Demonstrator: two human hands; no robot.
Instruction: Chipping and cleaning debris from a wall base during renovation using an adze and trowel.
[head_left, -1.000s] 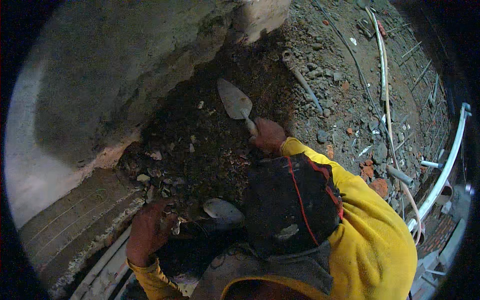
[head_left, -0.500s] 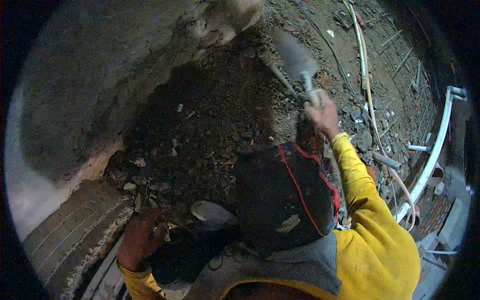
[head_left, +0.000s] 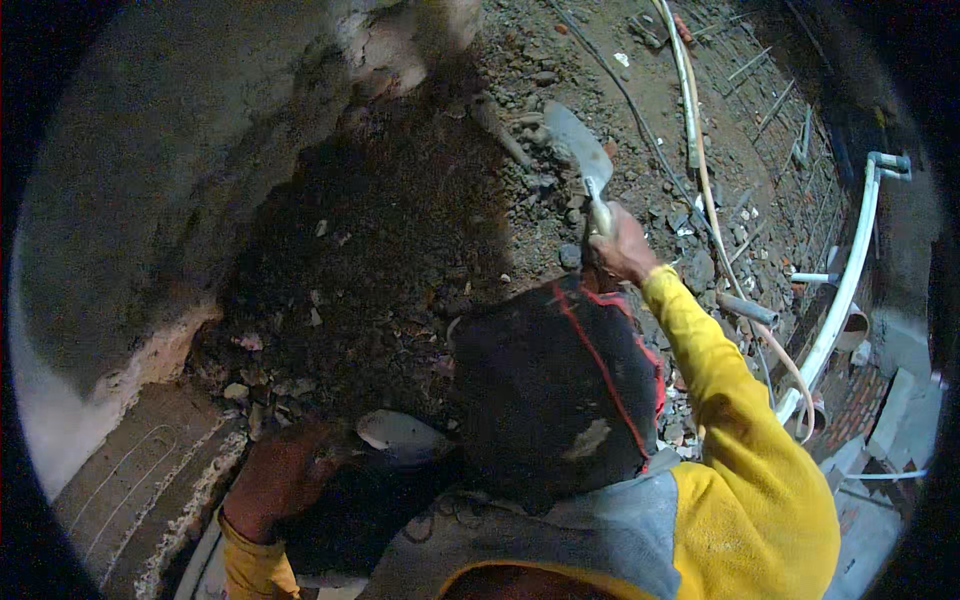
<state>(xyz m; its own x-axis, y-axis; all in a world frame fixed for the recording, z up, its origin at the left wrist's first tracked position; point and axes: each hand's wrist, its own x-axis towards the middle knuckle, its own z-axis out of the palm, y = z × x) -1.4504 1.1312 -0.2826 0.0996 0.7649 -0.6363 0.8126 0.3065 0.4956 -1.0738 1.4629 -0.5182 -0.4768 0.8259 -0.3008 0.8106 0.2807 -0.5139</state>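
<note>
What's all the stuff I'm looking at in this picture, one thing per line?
trowel: one, grey metal blade, held up over the rubble at upper middle
dirt heap: one, dark brown, centre, against the wall
wall: one, grey rough plaster, left side
rubble: many pieces, grey and reddish, scattered on the ground at right
white pipe: one, white, curving down the right edge
hose: one, pale, running from the top down the right side
pan: one, pale rim showing, low centre by the left hand
dark cloth: one, black with red trim, centre
left hand: one, low left, at the pan and dirt
right hand: one, yellow sleeve, gripping the trowel handle
</note>
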